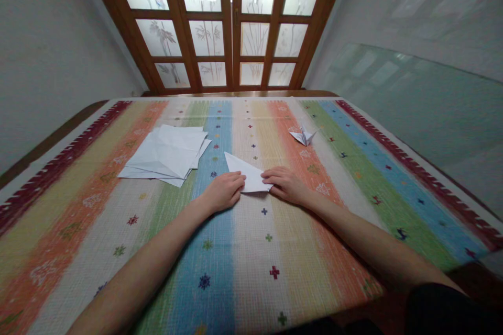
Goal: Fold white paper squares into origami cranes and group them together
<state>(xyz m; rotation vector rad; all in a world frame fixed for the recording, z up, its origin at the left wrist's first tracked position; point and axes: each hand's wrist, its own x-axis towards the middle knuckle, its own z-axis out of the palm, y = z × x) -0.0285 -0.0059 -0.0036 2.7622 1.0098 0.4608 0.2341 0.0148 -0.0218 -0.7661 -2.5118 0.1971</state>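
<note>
A white sheet of paper folded into a triangle [244,170] lies on the striped tablecloth [251,251] in the middle of the table. My left hand [223,191] rests with curled fingers on the triangle's left lower edge. My right hand [286,183] presses its fingertips on the triangle's right corner. Both hands pin the paper flat against the cloth.
A loose stack of white paper sheets [167,154] lies to the left. A small folded paper crane [303,136] stands further back on the right. A wooden door with frosted glass panes [231,21] is behind the table. Walls close in on both sides.
</note>
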